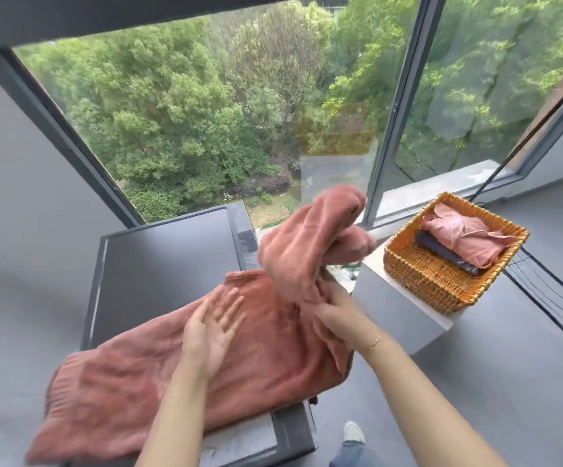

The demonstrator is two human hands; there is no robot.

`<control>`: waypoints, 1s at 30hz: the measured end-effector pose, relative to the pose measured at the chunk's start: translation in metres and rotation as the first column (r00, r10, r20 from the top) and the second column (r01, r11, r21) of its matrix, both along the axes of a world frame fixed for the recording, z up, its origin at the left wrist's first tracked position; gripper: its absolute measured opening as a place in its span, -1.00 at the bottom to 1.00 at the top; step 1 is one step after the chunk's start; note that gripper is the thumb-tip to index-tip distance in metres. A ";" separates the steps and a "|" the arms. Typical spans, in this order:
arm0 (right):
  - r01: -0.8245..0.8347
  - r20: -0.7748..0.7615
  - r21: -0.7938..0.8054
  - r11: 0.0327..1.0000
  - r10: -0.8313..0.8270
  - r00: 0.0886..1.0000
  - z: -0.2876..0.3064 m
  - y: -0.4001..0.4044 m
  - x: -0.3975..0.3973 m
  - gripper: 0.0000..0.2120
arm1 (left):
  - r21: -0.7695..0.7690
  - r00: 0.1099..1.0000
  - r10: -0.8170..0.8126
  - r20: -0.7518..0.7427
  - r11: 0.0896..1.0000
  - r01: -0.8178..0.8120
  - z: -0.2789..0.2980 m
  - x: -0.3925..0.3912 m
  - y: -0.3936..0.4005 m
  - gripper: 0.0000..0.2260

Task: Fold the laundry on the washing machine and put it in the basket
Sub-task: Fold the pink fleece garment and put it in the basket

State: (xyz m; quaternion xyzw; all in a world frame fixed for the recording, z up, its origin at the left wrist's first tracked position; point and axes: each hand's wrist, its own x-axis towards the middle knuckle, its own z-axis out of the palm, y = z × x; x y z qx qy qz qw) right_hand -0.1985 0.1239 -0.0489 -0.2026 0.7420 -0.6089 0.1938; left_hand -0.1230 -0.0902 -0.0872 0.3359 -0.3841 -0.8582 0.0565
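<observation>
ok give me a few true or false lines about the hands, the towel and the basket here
1. The right hand pinches the terracotta towel and lifts part of it. True.
2. The left hand grips the wicker basket. False: it hovers open over the towel.
3. The basket is empty. False: a pink garment lies on a dark garment inside.
4. The towel's near end hangs over the washing machine. True.

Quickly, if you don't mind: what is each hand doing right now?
Left hand: open, fingers straight, over the pink towel.
Right hand: gripping a lifted fold of the towel.
</observation>
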 end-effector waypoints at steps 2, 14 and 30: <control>-0.130 -0.340 0.330 0.935 0.246 0.908 -0.027 -0.029 0.025 -0.88 | 0.112 0.996 0.089 0.018 0.990 -0.091 -0.005 0.029 -0.029 -0.66; -0.165 0.228 0.198 0.966 0.118 0.966 -0.047 -0.065 0.060 -0.89 | 0.281 0.973 0.230 0.034 0.932 -0.230 -0.013 0.101 -0.066 -0.58; 0.564 -0.007 -0.209 0.799 -0.577 0.816 0.010 -0.105 0.046 -0.72 | -0.554 0.985 0.149 0.083 0.829 -0.079 0.019 0.114 -0.078 -0.84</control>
